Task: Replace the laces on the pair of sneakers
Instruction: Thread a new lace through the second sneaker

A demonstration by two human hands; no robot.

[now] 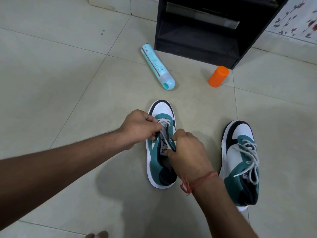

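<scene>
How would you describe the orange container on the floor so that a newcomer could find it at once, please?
Start at the black cabinet standing on the tiled floor. Just before its near right corner stands the orange container, a short plain cylinder. Its neighbour, the pale blue bottle, lies on its side to the left and is longer, with printed text.

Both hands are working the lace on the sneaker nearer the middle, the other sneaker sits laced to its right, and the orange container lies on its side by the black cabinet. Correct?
Not quite. In the head view the orange container stands upright by the black cabinet; the teal bottle is what lies on its side.
</scene>
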